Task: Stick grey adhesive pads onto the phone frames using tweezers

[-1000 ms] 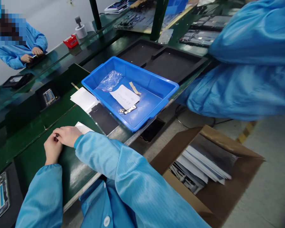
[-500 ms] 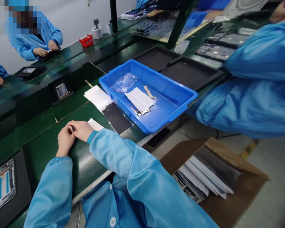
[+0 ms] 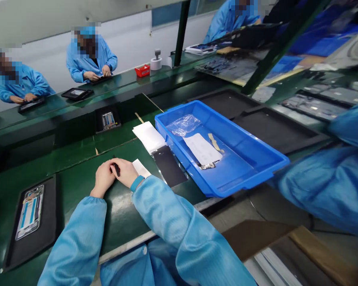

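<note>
Small black part (image 3: 116,169) lies roughly front-to-back between the left hand (image 3: 103,178) and right hand (image 3: 125,172), about equally near both, their fingers (image 3: 121,163) pressed together, pinching it.

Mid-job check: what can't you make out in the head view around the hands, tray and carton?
Small dark item between the left hand and right hand: head view, fingers hide most of it, kind unclear.
Small metal part in the blue plastic tray: head view, too small to identify.
Cardboard carton: head view, bottom edge cuts off it and its contents.
</note>
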A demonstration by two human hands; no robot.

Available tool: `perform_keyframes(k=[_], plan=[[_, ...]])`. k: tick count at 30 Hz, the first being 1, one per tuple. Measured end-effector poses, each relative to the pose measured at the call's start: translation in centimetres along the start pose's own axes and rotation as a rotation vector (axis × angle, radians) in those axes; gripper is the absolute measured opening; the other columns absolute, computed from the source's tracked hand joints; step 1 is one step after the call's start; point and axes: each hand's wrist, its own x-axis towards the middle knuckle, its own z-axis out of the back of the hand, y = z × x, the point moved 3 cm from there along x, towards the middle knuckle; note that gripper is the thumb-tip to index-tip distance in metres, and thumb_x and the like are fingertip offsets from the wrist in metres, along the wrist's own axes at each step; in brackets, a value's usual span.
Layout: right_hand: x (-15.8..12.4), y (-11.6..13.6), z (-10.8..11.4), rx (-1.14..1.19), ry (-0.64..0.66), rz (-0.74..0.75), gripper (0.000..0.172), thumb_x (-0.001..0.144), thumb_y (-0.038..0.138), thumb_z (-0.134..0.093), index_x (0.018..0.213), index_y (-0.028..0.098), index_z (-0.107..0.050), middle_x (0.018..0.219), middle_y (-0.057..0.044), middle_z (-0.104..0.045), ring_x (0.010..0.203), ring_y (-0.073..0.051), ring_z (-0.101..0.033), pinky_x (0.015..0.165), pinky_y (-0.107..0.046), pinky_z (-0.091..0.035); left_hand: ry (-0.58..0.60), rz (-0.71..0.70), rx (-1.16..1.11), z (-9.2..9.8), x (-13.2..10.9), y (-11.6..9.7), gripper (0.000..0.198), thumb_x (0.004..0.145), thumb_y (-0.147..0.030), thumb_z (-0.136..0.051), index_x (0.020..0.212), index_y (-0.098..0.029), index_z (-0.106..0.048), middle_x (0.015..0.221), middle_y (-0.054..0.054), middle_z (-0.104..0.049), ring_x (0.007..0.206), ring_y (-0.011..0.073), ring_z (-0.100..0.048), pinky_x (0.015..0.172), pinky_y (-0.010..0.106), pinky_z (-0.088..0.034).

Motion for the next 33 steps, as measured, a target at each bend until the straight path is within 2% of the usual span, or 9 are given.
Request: perform_keyframes(k=[7,12,15,19,22,24,28,33], plan=[[-0.2,-0.7,0.1,-0.005,-0.062,0.018,0.022,0.086,0.015,-0.057,0.105,0.019,-0.066,0.100,-0.008,-0.074,0.093,-0.021,-0.070,0.089,-0.035,-0.056,-0.010,-0.022,-0.032,-0.5,-0.1,0.0,0.030,0.085,-0.017,-0.052,0.111,-0.019,-0.068,0.110,0.009,-0.072,0.102,0.0255,-0.065,0.086,0.033,-0.047],[-0.2,-0.9,0.3,0.012,-0.113,0.023,0.020,0.087,0.017,-0.055,0.103,0.019,-0.067,0.097,-0.008,-0.074,0.088,-0.021,-0.070,0.084,-0.034,-0.057,-0.035,0.041,-0.036,-0.6,0.4,0.0,0.025,0.089,-0.021,-0.052,0.110,-0.021,-0.065,0.093,0.003,-0.071,0.088,0.0186,-0.067,0.078,0.027,-0.049],[-0.3,-0.9,0.6,0.016,-0.185,-0.002,0.020,0.091,0.020,-0.053,0.104,0.018,-0.067,0.092,-0.008,-0.074,0.076,-0.020,-0.068,0.074,-0.032,-0.057,-0.093,0.130,-0.008,0.3,3.8,0.4,0.032,0.095,-0.024,-0.045,0.124,-0.020,-0.057,0.088,0.002,-0.069,0.082,0.0162,-0.067,0.076,0.025,-0.049],[-0.5,-0.9,0.9,0.016,-0.270,-0.017,0.021,0.093,0.023,-0.051,0.104,0.018,-0.068,0.090,-0.008,-0.074,0.070,-0.018,-0.068,0.070,-0.031,-0.057,-0.122,0.225,0.078,1.9,11.6,1.8,0.048,0.095,-0.022,-0.043,0.143,-0.016,-0.043,0.098,0.012,-0.071,0.095,0.0244,-0.069,0.082,0.033,-0.050],[-0.6,-0.8,0.8,0.015,-0.277,0.000,0.019,0.092,0.022,-0.053,0.102,0.019,-0.070,0.091,-0.007,-0.075,0.073,-0.018,-0.070,0.072,-0.029,-0.058,-0.073,0.258,0.130,2.4,16.1,2.8,0.045,0.095,-0.022,-0.046,0.139,-0.013,-0.049,0.103,0.020,-0.071,0.099,0.0318,-0.070,0.086,0.042,-0.050],[-0.5,-0.9,0.8,0.011,-0.276,0.004,0.019,0.092,0.022,-0.054,0.103,0.020,-0.070,0.091,-0.006,-0.076,0.074,-0.018,-0.071,0.071,-0.028,-0.059,-0.048,0.256,0.140,2.6,17.4,3.2,0.037,0.096,-0.025,-0.048,0.129,-0.014,-0.056,0.104,0.023,-0.070,0.104,0.0347,-0.068,0.090,0.046,-0.049],[-0.4,-1.3,0.8,0.006,-0.270,0.003,0.019,0.092,0.022,-0.054,0.102,0.021,-0.070,0.093,-0.005,-0.077,0.076,-0.018,-0.072,0.073,-0.029,-0.060,-0.051,0.257,0.073,3.0,16.5,4.2,0.030,0.097,-0.031,-0.051,0.122,-0.017,-0.059,0.105,0.020,-0.071,0.110,0.0347,-0.066,0.097,0.049,-0.045],[-0.2,-1.6,1.1,0.021,-0.265,0.005,0.019,0.094,0.025,-0.055,0.102,0.018,-0.071,0.093,-0.009,-0.077,0.077,-0.020,-0.073,0.074,-0.032,-0.060,-0.156,0.354,-0.153,4.5,12.5,6.4,0.027,0.096,-0.037,-0.055,0.118,-0.022,-0.059,0.094,0.011,-0.073,0.096,0.0245,-0.071,0.090,0.035,-0.050]])
